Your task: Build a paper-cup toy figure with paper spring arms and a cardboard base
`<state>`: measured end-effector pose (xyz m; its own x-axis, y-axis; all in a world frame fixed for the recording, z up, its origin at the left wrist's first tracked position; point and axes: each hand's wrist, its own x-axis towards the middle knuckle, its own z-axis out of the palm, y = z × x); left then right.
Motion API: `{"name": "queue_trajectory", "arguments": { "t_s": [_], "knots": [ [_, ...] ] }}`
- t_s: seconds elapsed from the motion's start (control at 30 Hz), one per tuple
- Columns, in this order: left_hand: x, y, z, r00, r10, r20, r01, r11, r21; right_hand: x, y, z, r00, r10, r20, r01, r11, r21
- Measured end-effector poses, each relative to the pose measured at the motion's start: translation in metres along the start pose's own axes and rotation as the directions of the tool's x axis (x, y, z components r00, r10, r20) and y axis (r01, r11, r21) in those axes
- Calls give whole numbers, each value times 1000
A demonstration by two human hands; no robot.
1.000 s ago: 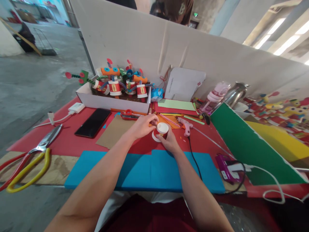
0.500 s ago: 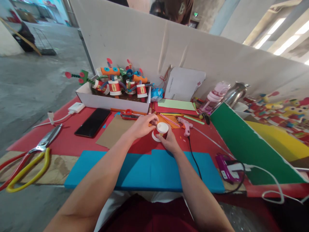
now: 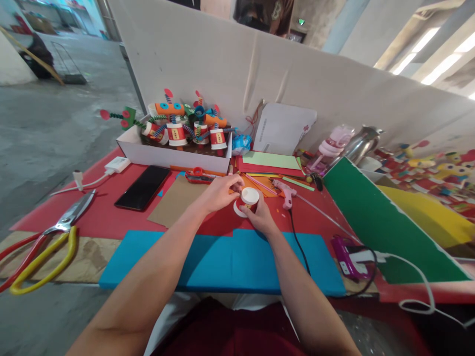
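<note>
A small red-and-white paper cup point(image 3: 250, 197) stands at the middle of the red-covered table, its round white base or second rim showing at the lower left. My right hand point(image 3: 261, 214) is wrapped round the cup's right side, thumb across its front. At the cup's left side is my left hand point(image 3: 221, 192), thumb and fingertips pinched together close to the wall; what they pinch is too small to make out. A pink glue gun point(image 3: 285, 193) lies just right of the cup, and blue card point(image 3: 256, 262) lies under my forearms.
Large scissors point(image 3: 65, 222) and a black phone point(image 3: 143, 188) lie left. Behind is a white box point(image 3: 174, 157) of cup figures. A green board point(image 3: 382, 222), purple power strip point(image 3: 351, 258) and cables stand right. A person is beyond the partition point(image 3: 193, 54).
My hands and the cup have hardly moved. At the far right, the white cable has shifted slightly, and the person beyond the partition has moved a little.
</note>
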<state>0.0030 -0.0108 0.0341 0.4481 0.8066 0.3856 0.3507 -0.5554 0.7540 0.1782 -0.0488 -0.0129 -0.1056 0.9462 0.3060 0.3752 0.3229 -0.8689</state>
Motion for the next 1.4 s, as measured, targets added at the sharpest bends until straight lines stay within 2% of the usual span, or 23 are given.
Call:
{"name": "queue_trajectory", "arguments": {
  "t_s": [0.87, 1.2, 1.3, 1.4],
  "knots": [
    [0, 1, 1, 1000, 23, -12, -23, 999, 27, 1, 1, 1, 1000, 26, -8, -26, 1000, 8],
    [-1, 2, -7, 998, 39, 52, -45, 991, 127, -1, -3, -1, 999, 48, 13, -49, 998, 43],
    [-1, 1, -12, 999, 26, -22, -24, 996, 88, -1, -5, -2, 997, 76, 20, -77, 995, 56],
    [-1, -2, -18, 976, -22, -217, 35, 998, 58, -2, -6, -3, 994, 113, 14, -114, 988, 108]
  ]
}}
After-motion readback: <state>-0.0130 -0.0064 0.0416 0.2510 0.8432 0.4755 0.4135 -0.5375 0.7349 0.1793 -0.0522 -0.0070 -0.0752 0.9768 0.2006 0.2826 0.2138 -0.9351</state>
